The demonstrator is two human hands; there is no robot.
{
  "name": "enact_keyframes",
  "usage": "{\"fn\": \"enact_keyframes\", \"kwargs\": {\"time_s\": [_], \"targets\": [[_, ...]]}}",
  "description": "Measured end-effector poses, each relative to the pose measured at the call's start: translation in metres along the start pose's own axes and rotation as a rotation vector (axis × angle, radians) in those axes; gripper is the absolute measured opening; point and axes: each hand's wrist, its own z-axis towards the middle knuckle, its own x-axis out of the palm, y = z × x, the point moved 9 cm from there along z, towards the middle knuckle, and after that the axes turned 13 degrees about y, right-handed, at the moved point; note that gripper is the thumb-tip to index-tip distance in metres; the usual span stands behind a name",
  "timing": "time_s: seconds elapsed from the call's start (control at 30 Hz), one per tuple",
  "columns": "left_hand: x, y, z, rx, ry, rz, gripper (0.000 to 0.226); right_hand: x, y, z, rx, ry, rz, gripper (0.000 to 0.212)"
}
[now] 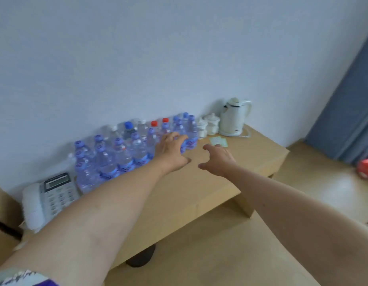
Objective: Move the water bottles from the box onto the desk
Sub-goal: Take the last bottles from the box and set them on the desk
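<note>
A crowd of clear plastic water bottles (pixel 125 153) stands along the back of the light wooden desk (pixel 199 188), against the wall. Left of them sits a grey push-button desk telephone (pixel 57 193). Right of the bottles stand two small white lidded ceramic cups (pixel 207 124), then a white electric kettle (pixel 234 117). A small pale card (pixel 218 141) lies before the cups.

We see a room in soft, even, cool daylight with no glare. Faint shadows fall on the wall (pixel 179 58) behind the water bottles (pixel 125 153). The whole view is slightly blurred, and the wide lens bends straight lines near the edges.
</note>
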Motion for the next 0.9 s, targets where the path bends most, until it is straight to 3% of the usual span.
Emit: {"fn": "enact_keyframes", "kwargs": {"time_s": [0.13, 0.4, 0.9], "targets": [[0.046, -0.126, 0.018, 0.134, 0.082, 0.014, 0.085, -0.036, -0.115, -0.063, 0.159, -0.058, -0.018, 0.079], [0.155, -0.383, 0.007, 0.47, 0.297, 0.11, 0.08, -0.076, -0.323, -0.217, 0.501, -0.155, -0.022, 0.067], [0.318, -0.778, -0.063, 1.079, 0.526, 0.139, 0.08, -0.106, -0.62, -0.47, 1.19, -0.345, 0.223, 0.07]]}}
